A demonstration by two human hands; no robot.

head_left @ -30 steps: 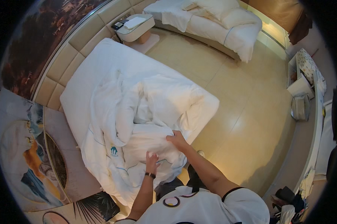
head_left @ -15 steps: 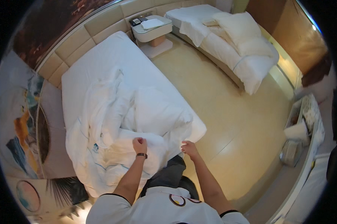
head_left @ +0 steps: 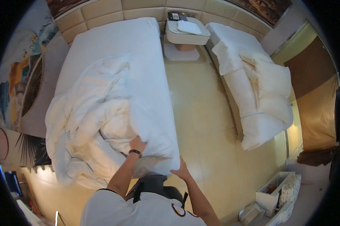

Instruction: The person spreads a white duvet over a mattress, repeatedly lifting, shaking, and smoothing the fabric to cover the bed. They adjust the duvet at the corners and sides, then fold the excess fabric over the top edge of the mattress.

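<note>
A wide bed with a white sheet (head_left: 150,56) stands before me, and a rumpled white duvet (head_left: 96,101) is heaped over its left and near part. My left hand (head_left: 138,144), with a dark band on its wrist, is closed on a fold of white duvet near the foot end; its fingertips are partly hidden. My right hand (head_left: 182,171) is at the bed's near right corner. Its thumb and fingers lie on either side of the sheet-covered mattress corner (head_left: 173,162). A shaded part of the bed's foot end shows between my hands.
A bedside table (head_left: 189,34) holds a dark telephone-like device and folded white cloth. Beyond the floor strip is a second bed (head_left: 230,49), with cream and white bedding (head_left: 269,81) piled on it. An open white box (head_left: 269,196) stands at lower right.
My view has turned right and the beds appear more upright in it. The duvet has shifted left off the bed's right side, baring more sheet. My right hand has come to the mattress corner.
</note>
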